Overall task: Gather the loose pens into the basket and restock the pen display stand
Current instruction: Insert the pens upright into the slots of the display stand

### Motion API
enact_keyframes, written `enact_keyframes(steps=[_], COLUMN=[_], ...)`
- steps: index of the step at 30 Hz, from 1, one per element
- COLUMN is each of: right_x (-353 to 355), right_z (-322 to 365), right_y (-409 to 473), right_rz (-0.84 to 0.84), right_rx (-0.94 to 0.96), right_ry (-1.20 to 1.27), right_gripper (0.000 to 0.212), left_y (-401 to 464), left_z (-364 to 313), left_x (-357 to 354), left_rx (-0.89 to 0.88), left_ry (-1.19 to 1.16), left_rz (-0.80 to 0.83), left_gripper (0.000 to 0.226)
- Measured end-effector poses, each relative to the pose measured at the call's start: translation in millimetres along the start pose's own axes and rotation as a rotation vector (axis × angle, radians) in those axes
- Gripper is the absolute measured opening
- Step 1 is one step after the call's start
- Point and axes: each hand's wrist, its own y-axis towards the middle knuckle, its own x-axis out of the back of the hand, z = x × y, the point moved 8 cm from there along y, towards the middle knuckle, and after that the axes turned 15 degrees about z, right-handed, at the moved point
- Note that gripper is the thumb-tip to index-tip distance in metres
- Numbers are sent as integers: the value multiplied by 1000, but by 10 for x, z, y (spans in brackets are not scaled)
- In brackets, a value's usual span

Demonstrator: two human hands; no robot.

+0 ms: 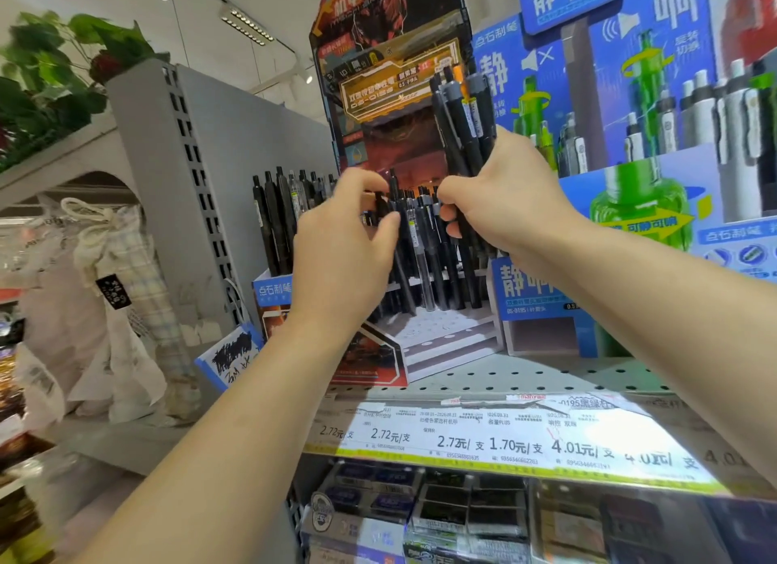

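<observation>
Hands (420, 223) at crowded pen display stand (420, 151)

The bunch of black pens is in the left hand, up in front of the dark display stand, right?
Not quite. The head view shows the right hand gripping the bunch of black pens, not the left hand. They are indeed up in front of the dark display stand.

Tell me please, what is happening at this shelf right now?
A person is restocking a pen display stand on a store shelf. The right hand grips a bundle of black pens, held upright in front of the stand. The left hand reaches in among the pens already standing there, its fingers pinching one of them. No basket is in view.
</observation>
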Motion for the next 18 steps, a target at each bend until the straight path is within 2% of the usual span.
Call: enact_keyframes(steps=[6,11,13,16,18], right_x=[-29,-57,-49,-35,-38], right_z=[19,23,1,-27,-14], right_y=[-7,-4,-9,-25,-34], right_rz=[16,52,47,45,56], right_rx=[8,15,4,-19,-8], right_ry=[-6,11,40,78,109], right_gripper=[17,16,17,16,16], left_y=[39,46,80,74,73], left_z=[-28,-29,16,90,96], left_x=[-39,-118,-207,-410,-453], left_rx=[-18,19,99,223,257], left_ry=[100,137,168,299,334], left_rz=[12,110,248,552,663], left_gripper=[25,30,42,63,70])
